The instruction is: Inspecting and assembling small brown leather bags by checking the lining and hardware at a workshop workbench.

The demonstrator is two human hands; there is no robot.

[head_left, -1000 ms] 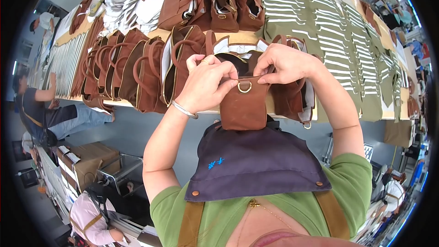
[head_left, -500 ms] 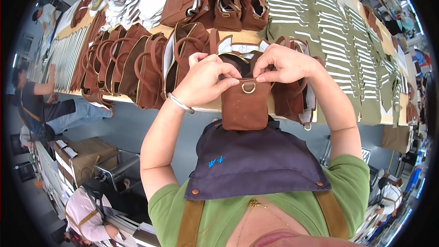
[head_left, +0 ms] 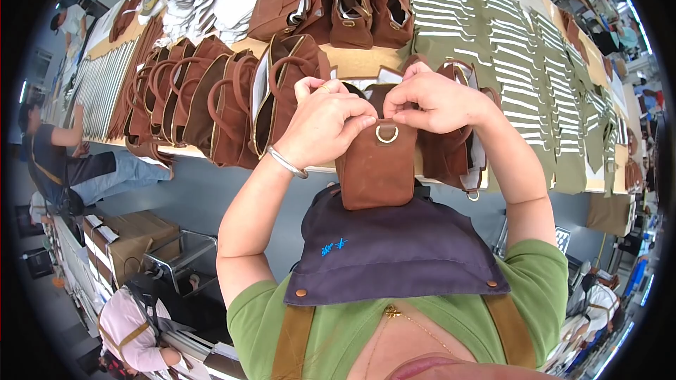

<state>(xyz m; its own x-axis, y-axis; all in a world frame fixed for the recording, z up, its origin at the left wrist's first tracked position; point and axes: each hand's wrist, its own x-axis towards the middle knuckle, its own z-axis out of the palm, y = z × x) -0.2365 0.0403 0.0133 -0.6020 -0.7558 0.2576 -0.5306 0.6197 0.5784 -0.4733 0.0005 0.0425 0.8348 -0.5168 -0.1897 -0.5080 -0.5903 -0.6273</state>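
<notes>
View: looking down from the head at a person's two raised hands, over a green shirt and dark apron [head_left: 394,253].
Left hand [head_left: 325,127]: fingers curled shut, pinching the top edge of a small brown bag [head_left: 379,165]; a silver bracelet [head_left: 287,163] sits on the wrist.
Right hand [head_left: 431,102]: fingers bent closed on the bag's top, just above its metal ring [head_left: 386,134].
Bag: held upright between both hands, in front of the chest and at the near edge of the table [head_left: 359,62]; the ring lies on its upper front.
Table: a row of brown bags [head_left: 211,98] stands to the left, more bags [head_left: 331,0] further back, striped green pieces [head_left: 521,56] spread to the right.
Others: a person in a dark top [head_left: 56,148] stands at far left; another person [head_left: 134,324] is bent over at lower left, beside a cardboard box [head_left: 127,236].
</notes>
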